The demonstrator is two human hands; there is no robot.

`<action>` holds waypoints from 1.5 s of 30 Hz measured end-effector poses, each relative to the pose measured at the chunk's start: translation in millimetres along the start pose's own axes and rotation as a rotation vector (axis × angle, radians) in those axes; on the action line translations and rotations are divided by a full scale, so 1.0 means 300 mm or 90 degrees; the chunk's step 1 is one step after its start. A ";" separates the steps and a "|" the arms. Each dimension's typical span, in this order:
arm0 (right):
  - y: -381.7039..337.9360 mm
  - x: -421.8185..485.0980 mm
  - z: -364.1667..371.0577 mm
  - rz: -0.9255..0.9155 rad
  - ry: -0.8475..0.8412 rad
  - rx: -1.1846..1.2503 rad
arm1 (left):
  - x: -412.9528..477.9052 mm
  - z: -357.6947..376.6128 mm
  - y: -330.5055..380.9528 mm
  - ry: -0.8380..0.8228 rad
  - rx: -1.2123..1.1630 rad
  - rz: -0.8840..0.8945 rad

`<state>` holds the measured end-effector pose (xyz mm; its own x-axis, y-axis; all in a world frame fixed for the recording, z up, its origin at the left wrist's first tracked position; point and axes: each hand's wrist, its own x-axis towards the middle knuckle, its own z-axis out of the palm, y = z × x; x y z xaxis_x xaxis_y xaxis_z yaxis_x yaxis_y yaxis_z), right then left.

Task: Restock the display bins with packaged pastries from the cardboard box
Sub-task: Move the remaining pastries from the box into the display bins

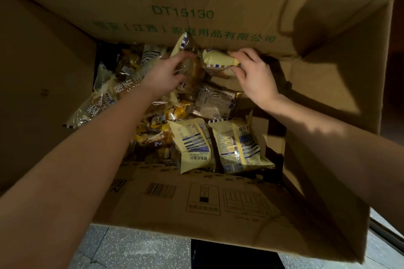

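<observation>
Two bare forearms cross the near flap of the cardboard box [218, 214], which stands open on a speckled floor [131, 247]. Just inside the box's near wall, two pale yellow packets [192, 144] lie side by side, printed backs up. Toward the box's middle sits a loose heap of packaged pastries [157, 124]. Close to the box's far wall, the left hand [162, 74] curls its fingers round a clear-wrapped brown pastry [192, 72]. Beside it, the right hand [255, 74] pinches a yellow packet [220, 60] by one end. Green lettering [182, 13] runs across the box's far flap.
</observation>
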<state>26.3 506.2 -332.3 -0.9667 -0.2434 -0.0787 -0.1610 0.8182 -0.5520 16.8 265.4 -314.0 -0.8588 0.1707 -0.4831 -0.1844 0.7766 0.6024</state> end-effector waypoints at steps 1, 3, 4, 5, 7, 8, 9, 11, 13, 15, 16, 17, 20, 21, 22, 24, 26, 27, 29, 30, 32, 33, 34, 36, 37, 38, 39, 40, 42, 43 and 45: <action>0.001 -0.002 -0.006 0.000 0.003 -0.001 | -0.010 -0.006 -0.004 0.004 -0.002 0.004; 0.001 -0.005 -0.025 -0.004 0.014 -0.010 | -0.038 -0.015 -0.011 0.017 0.006 0.018; -0.001 -0.006 -0.036 -0.010 0.017 -0.016 | -0.050 -0.017 -0.013 0.024 0.017 0.028; -0.006 -0.007 -0.049 -0.018 0.018 -0.020 | -0.063 -0.021 -0.012 0.028 0.028 0.032; -0.018 -0.008 -0.075 -0.037 0.012 -0.025 | -0.087 -0.025 -0.002 0.031 0.044 0.038; -0.028 -0.010 -0.087 -0.047 0.011 -0.030 | -0.100 -0.028 0.006 0.028 0.045 0.045; -0.041 -0.013 -0.099 -0.053 0.016 -0.032 | -0.116 -0.033 0.016 0.025 0.040 0.052; -0.077 -0.021 -0.121 -0.057 0.042 -0.018 | -0.152 -0.052 0.034 0.026 0.010 0.062; -0.121 -0.027 -0.146 -0.039 0.053 0.011 | -0.193 -0.087 0.048 0.050 -0.017 0.052; -0.165 -0.037 -0.175 -0.027 0.030 0.028 | -0.238 -0.134 0.061 0.076 -0.055 0.038; -0.185 -0.042 -0.192 -0.031 0.019 0.027 | -0.263 -0.160 0.067 0.084 -0.071 0.033; -0.208 -0.049 -0.209 -0.040 0.017 0.023 | -0.293 -0.189 0.074 0.086 -0.080 0.029; -0.280 -0.067 -0.270 -0.052 0.020 0.023 | -0.402 -0.281 0.090 0.091 -0.062 0.034; -0.310 -0.074 -0.294 -0.057 0.016 0.031 | -0.441 -0.315 0.095 0.094 -0.053 0.034; -0.344 -0.079 -0.322 -0.061 0.004 0.039 | -0.484 -0.351 0.104 0.101 -0.044 0.035; -0.434 -0.086 -0.392 -0.069 -0.035 0.052 | -0.575 -0.435 0.122 0.116 -0.026 0.033; -0.534 -0.088 -0.473 -0.084 -0.067 0.056 | -0.665 -0.521 0.147 0.130 -0.025 0.043; -0.584 -0.089 -0.514 -0.100 -0.078 0.053 | -0.715 -0.558 0.167 0.138 -0.022 0.047; -0.682 -0.088 -0.595 -0.140 -0.098 0.037 | -0.820 -0.624 0.208 0.160 -0.001 0.061; -0.736 -0.089 -0.637 -0.159 -0.108 0.027 | -0.873 -0.654 0.229 0.168 0.002 0.063; -0.850 -0.096 -0.722 -0.193 -0.125 0.006 | -0.985 -0.717 0.270 0.183 0.016 0.055; -0.911 -0.103 -0.766 -0.209 -0.132 -0.004 | -1.042 -0.752 0.290 0.190 0.023 0.049; -0.972 -0.111 -0.805 -0.227 -0.137 -0.015 | -1.100 -0.787 0.308 0.201 0.031 0.042; -1.100 -0.134 -0.877 -0.272 -0.152 -0.045 | -1.217 -0.856 0.336 0.237 0.054 0.029; -1.165 -0.145 -0.908 -0.292 -0.160 -0.059 | -1.274 -0.887 0.345 0.260 0.066 0.026; -1.228 -0.160 -0.934 -0.311 -0.168 -0.071 | -1.334 -0.912 0.351 0.278 0.077 0.021; -1.286 -0.176 -0.954 -0.331 -0.176 -0.080 | -1.394 -0.934 0.353 0.290 0.084 0.014; -1.339 -0.190 -0.968 -0.351 -0.186 -0.088 | -1.451 -0.953 0.349 0.301 0.091 0.006; -1.442 -0.217 -0.988 -0.400 -0.206 -0.099 | -1.573 -0.983 0.346 0.324 0.112 -0.011; -1.494 -0.229 -0.995 -0.424 -0.214 -0.105 | -1.634 -0.997 0.343 0.332 0.126 -0.021; -1.609 -0.244 -1.012 -0.467 -0.232 -0.124 | -1.754 -1.031 0.349 0.357 0.147 -0.048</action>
<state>114.4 287.2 191.9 -0.4836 -0.8745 -0.0371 -0.7874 0.4532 -0.4178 301.6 69.3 199.9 -0.9797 -0.1871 -0.0727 -0.2005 0.8962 0.3958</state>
